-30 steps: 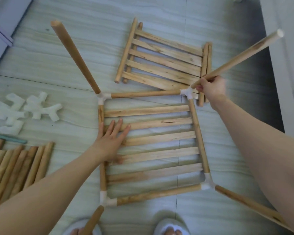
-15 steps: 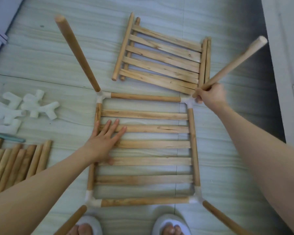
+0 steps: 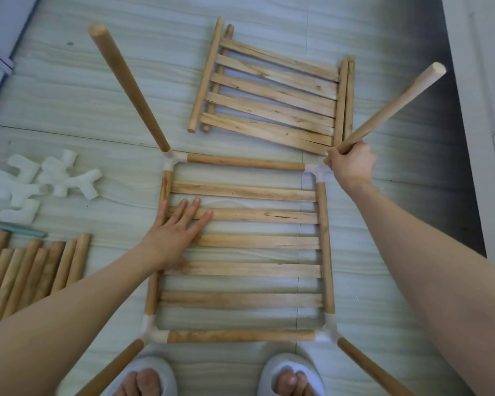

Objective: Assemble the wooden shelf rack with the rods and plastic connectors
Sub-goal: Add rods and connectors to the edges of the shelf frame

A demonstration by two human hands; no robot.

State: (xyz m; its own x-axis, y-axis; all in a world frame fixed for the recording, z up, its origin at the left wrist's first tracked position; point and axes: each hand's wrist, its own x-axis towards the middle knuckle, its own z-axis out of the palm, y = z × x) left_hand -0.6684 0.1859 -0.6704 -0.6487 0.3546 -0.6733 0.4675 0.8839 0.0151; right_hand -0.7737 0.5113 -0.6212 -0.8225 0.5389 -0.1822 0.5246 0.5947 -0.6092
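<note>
At far-right connector (image 3: 316, 170): right hand (image 3: 350, 164) clenches rod (image 3: 389, 108) angled up-right; left hand (image 3: 173, 237) flat.

I see open floor (image 3: 97, 110) between the upright rods (image 3: 127, 87); loose connectors (image 3: 40, 181) and spare rods (image 3: 32, 270) crowd the left, slatted panels (image 3: 272, 90) block ahead.

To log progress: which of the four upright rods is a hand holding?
The far-right upright rod: the right hand grips its base at the corner connector. Nobody holds the others.
</note>
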